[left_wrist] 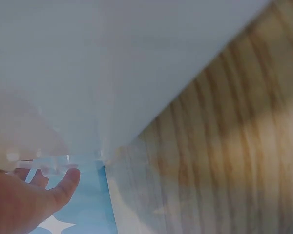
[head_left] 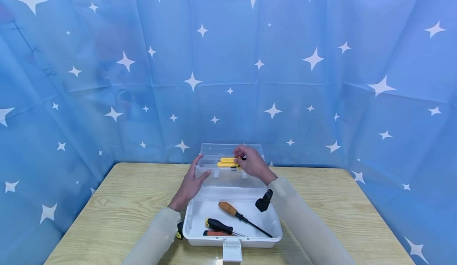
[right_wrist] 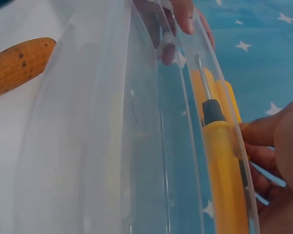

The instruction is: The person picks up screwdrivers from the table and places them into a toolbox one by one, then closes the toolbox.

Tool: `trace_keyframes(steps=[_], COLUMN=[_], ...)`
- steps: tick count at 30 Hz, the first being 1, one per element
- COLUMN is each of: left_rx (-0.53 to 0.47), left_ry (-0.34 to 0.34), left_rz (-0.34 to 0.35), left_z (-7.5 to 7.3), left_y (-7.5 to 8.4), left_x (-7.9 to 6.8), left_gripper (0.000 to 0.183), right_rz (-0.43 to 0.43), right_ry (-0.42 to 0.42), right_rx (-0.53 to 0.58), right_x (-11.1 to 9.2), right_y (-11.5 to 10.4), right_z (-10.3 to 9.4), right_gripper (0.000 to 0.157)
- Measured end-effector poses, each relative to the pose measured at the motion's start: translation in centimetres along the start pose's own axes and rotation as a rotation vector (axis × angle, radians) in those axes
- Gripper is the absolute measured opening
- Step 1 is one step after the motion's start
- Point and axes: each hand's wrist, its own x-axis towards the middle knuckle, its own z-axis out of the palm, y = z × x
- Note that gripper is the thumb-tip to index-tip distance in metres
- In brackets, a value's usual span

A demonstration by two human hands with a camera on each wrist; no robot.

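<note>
A white toolbox (head_left: 232,239) stands with its clear lid (head_left: 221,181) raised at the back. At the lid's left edge, my left hand (head_left: 189,183) rests with fingers extended and thumb spread. My right hand (head_left: 253,164) pinches a yellow-handled tool (head_left: 228,164) at the lid's compartment. Through the clear plastic in the right wrist view, a yellow screwdriver (right_wrist: 224,165) shows its dark collar and metal shaft, with more yellow handles behind it. Inside the box lie an orange-brown-handled screwdriver (head_left: 227,208), a black-handled screwdriver (head_left: 218,225) and an orange handle (head_left: 214,233).
A white latch (head_left: 232,251) hangs open at the box's front. The box sits on a wood-grain table (head_left: 139,201). Behind the table hangs a blue curtain (head_left: 221,58) with white stars. A black device (head_left: 263,201) is strapped at my right wrist.
</note>
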Motion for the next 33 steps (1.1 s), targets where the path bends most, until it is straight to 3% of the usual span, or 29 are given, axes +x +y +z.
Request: trace_keyframes(steps=[17,33], left_rx=[-0.007,-0.011], left_ry=[-0.005,-0.006], left_rz=[0.011,0.009], left_z=[-0.03,-0.05], left_y=[0.07,0.02], left_x=[-0.14,-0.08], left_gripper=[0.069,0.068], right_rz=[-0.045,-0.034], right_ry=[0.029,0.037], right_rx=[-0.049,-0.064], right_x=[-0.2,-0.2], right_y=[0.38,0.69], right_z=[0.19,0.58], right_gripper=[0.012,0.014])
